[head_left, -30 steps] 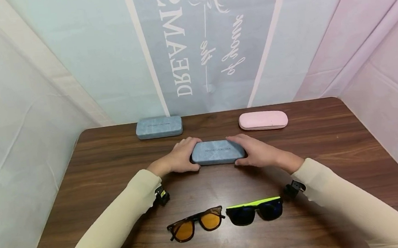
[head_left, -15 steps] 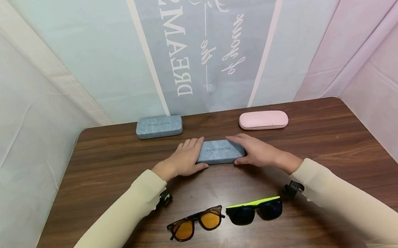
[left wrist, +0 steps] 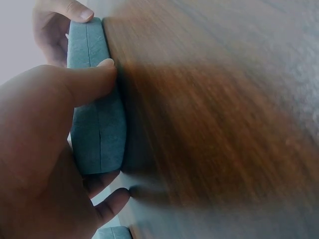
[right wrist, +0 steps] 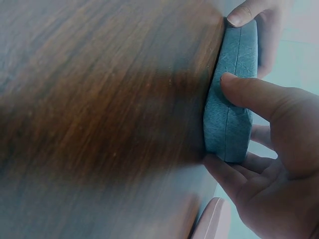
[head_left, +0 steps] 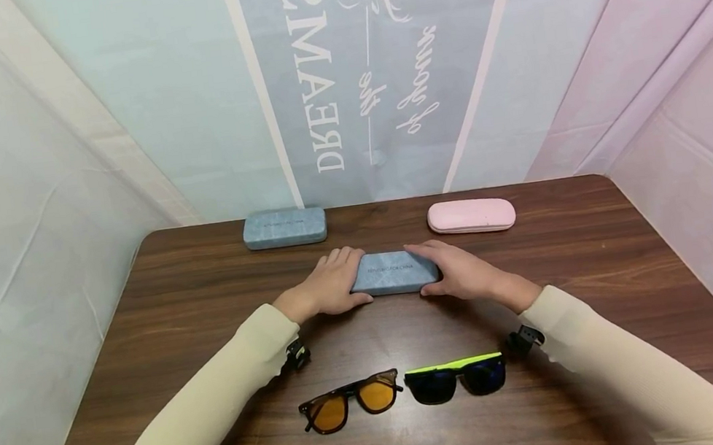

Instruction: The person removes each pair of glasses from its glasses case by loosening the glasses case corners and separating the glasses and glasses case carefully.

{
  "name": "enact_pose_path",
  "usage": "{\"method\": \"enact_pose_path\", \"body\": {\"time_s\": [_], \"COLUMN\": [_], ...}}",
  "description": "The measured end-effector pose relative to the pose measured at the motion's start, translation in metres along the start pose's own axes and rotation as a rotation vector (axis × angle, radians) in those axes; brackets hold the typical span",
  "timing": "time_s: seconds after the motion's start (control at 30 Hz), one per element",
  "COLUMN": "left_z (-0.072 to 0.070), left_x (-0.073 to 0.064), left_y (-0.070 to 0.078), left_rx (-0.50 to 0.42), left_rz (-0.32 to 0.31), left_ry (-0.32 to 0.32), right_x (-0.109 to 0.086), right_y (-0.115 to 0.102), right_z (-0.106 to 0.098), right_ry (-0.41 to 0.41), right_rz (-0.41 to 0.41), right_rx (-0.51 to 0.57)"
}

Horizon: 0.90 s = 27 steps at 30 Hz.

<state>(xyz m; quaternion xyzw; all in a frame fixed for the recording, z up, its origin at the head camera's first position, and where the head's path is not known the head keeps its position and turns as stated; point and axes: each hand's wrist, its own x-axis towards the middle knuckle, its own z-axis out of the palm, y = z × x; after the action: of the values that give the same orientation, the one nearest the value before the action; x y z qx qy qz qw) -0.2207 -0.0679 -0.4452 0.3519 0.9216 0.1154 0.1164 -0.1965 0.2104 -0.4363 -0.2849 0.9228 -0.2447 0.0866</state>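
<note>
Fronting printed cloth (head_left: 381, 87), wood-grained table (head_left: 599, 261)

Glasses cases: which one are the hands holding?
The nearer blue case, gripped at its ends by the left hand and right hand; the other blue case and the pink case lie untouched farther back.

Head view: above the near side of the table (head_left: 597, 246), facing forward and down, moderate range, reaching the back curtain (head_left: 196, 86). Left wrist view: low, close, turned sideways, facing the left hand (left wrist: 37, 129). Right wrist view: likewise, facing the right hand (right wrist: 291, 139). All three share the blue case (head_left: 396, 277); both wrist views share its seamed front.
</note>
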Motion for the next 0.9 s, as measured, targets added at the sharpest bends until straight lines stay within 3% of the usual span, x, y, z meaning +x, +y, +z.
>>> {"method": "enact_pose_path", "body": {"time_s": [0.9], "left_z": [-0.008], "left_x": [0.001], "left_y": [-0.012], "left_rx": [-0.06], "left_rz": [0.027], "left_ry": [0.017], "right_x": [0.0], "right_y": [0.002], "right_z": [-0.001], "right_ry": [0.022], "right_rz": [0.006], "right_rx": [0.021]}}
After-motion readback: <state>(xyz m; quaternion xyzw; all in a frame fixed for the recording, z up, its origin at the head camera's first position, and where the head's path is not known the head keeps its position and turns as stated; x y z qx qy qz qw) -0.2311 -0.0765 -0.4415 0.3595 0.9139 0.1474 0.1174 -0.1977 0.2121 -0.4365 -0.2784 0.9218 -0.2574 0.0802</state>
